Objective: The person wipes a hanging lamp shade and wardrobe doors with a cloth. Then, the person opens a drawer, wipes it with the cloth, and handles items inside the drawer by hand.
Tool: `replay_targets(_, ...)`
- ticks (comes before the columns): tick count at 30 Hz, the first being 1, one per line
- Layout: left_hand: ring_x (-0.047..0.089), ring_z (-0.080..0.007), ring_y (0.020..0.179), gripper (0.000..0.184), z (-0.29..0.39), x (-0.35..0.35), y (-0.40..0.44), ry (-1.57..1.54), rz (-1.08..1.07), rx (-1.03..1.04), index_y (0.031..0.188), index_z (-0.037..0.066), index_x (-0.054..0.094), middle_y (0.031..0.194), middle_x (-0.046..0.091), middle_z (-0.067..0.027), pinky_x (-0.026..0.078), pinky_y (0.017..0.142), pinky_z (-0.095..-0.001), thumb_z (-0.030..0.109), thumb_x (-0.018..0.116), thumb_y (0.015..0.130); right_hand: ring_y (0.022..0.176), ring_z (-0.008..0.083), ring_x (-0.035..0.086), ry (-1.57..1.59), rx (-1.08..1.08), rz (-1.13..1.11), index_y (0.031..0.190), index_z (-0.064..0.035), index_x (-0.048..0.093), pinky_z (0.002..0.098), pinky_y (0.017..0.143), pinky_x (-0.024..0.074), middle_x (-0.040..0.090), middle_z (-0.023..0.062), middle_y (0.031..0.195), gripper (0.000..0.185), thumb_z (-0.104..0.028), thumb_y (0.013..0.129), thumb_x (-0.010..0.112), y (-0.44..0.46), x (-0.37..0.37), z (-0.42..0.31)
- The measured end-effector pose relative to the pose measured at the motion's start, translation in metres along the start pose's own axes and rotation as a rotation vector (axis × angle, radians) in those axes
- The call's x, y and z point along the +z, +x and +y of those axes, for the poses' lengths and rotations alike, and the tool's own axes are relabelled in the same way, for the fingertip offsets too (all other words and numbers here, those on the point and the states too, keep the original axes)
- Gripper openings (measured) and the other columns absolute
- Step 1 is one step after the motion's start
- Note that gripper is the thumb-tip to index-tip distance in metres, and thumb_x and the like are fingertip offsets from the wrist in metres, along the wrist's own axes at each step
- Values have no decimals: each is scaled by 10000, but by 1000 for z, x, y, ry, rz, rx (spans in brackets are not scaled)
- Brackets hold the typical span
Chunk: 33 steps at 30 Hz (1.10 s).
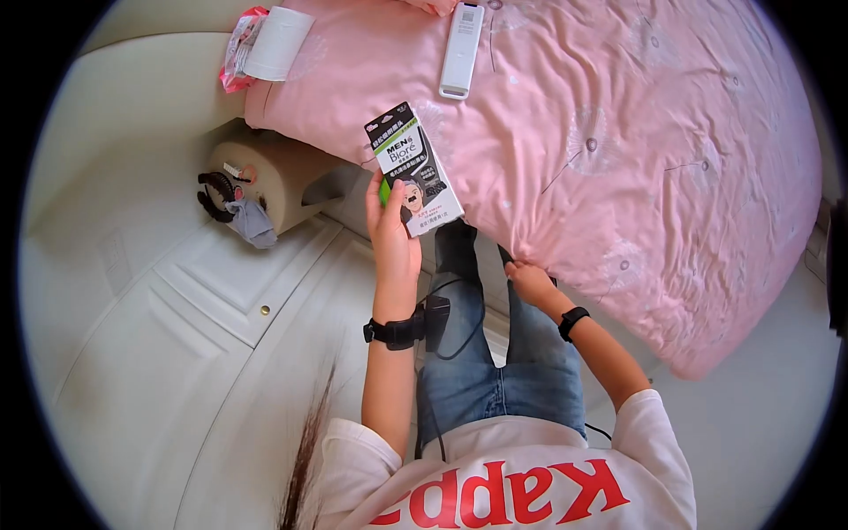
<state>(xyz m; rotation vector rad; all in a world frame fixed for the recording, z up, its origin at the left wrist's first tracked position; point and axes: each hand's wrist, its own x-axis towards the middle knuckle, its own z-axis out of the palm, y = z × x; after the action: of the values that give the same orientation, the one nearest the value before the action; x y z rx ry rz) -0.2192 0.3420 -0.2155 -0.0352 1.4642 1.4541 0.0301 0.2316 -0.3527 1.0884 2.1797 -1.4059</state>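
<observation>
My left hand (395,225) is closed around a Men's Bioré box (413,172), black and white with green, its printed front facing up towards me. The box is tilted and held over the near edge of the bed. At that same edge, further right, my right hand (531,283) has its fingers closed on the hem of the pink quilt (609,203). Creases in the cloth run together towards those fingers. The fingertips themselves are partly hidden.
On the quilt lie a white flat device (461,51) and a white paper roll (278,44) beside a pink packet (243,49). Left of the bed, a beige stand (283,181) holds a dark hair claw (215,196) and a grey cloth (252,223). White cabinet doors (212,291) are at left.
</observation>
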Motion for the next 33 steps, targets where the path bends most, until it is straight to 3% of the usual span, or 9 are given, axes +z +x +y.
replay_targets(4,539,-164,1009,407,-3,-13,14,-128,60,-9,1252,27,367,1101,536,-80,455,843,-311,102,518,882,802,326,586,-30,-99,-151,877,-33,511,420,706,471,577,159,870,183,4,698,502,2,16,-4)
replay_targets(9,536,-156,995,404,4,-27,27,-171,53,-24,1240,29,374,1095,532,-73,447,851,-300,95,525,872,824,320,577,111,-152,12,880,-29,510,409,724,461,583,141,829,216,-16,666,530,23,-11,-22)
replay_targets(13,490,-139,1038,426,25,-13,11,138,-83,269,1230,39,343,1154,477,-84,421,892,-303,32,537,852,814,322,570,422,-80,148,931,-33,513,383,726,451,585,139,852,236,-10,696,492,44,-78,-51)
replay_targets(16,476,-141,1045,444,39,-11,-9,274,-170,334,1210,44,339,1157,463,-86,412,900,-288,-20,550,825,798,301,569,636,-117,360,1005,-42,518,359,729,443,581,141,886,297,-5,714,466,51,-140,-83)
replay_targets(21,527,-280,1021,369,72,-6,-60,482,-348,575,1018,43,389,1107,504,-137,456,855,-380,-98,594,746,759,252,544,949,-208,654,1142,-21,499,329,719,437,557,132,882,428,-7,714,474,15,-246,-151)
replay_targets(23,559,-352,994,333,85,1,-67,606,-520,720,938,39,402,1081,528,-165,473,830,-423,-109,606,721,699,240,514,764,-440,747,1156,-3,501,317,666,421,533,110,811,463,-16,693,510,-1,-269,-167)
replay_targets(27,579,-406,950,320,91,1,-66,737,-504,836,870,28,410,1045,554,-171,499,788,-445,-161,570,669,597,213,448,363,-788,725,1120,10,553,303,557,357,473,69,689,473,-57,652,579,-11,-286,-162)
replay_targets(30,585,-402,937,327,91,-2,-63,803,-505,893,873,36,416,1038,556,-174,505,773,-449,-167,561,662,562,203,425,349,-778,816,1076,2,590,310,517,312,457,59,649,463,-103,625,615,-13,-276,-163)
replay_targets(33,590,-394,926,325,85,-3,-62,844,-516,969,878,57,427,1038,558,-157,507,775,-451,-115,603,667,562,179,425,524,-776,846,988,17,630,304,530,337,460,46,661,300,-125,731,567,-19,-270,-162)
